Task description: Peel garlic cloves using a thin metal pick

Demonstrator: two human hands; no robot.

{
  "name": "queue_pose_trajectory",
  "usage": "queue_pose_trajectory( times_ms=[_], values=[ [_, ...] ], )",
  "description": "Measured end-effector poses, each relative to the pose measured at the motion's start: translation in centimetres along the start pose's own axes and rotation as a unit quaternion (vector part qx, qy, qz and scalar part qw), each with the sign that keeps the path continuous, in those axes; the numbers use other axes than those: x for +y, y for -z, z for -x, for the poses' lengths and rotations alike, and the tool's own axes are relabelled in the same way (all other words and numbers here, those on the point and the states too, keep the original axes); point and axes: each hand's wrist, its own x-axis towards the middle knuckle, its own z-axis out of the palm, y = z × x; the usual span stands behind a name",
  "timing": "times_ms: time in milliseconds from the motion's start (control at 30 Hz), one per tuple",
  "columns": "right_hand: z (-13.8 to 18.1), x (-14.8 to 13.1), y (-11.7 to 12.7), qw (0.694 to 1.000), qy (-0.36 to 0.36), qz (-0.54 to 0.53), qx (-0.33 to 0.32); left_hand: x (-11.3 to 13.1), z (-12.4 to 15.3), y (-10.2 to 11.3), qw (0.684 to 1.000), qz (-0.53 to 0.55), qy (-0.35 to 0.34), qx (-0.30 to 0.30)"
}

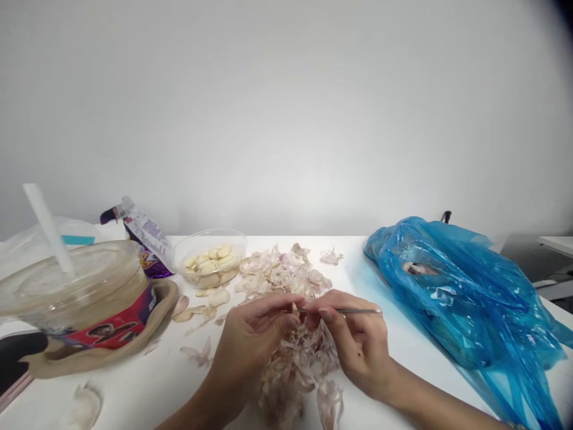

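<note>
My left hand (255, 340) is closed, its thumb and fingertips pinching a small garlic clove (294, 308) that is mostly hidden. Facing it, my right hand (358, 340) grips a thin metal tool (360, 310); its tip meets the clove between my fingers, and its exact kind is not visible. Beneath and behind both hands spreads a heap of papery garlic skins (286, 272). Peeled garlic cloves (215, 258) lie in a clear plastic container (235, 239) to the back left of my hands.
On the left stands a large lidded drink cup (96, 298) with a white straw (47, 227), in a cardboard holder (163, 304). A purple snack bag (150, 245) is behind it, a phone-like dark object (20, 355) below. A blue plastic bag (447, 286) fills the right side.
</note>
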Motion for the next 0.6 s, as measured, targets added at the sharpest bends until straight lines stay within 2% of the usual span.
queue_pose_trajectory(
  times_ms=[267, 400, 600],
  values=[
    [0.1, -0.3, 0.1, 1.000, -0.011, -0.024, -0.009, -0.2, -0.6, 0.6, 0.998, 0.052, 0.008, -0.016],
    [-0.1, -0.3, 0.2, 0.999, -0.017, -0.030, 0.010, 0.1, -0.8, 0.9, 0.995, 0.098, 0.020, -0.027],
    [-0.2, -0.1, 0.3, 1.000, -0.015, -0.014, 0.020, 0.5, -0.2, 0.3, 0.978, 0.162, 0.074, -0.104]
  ],
)
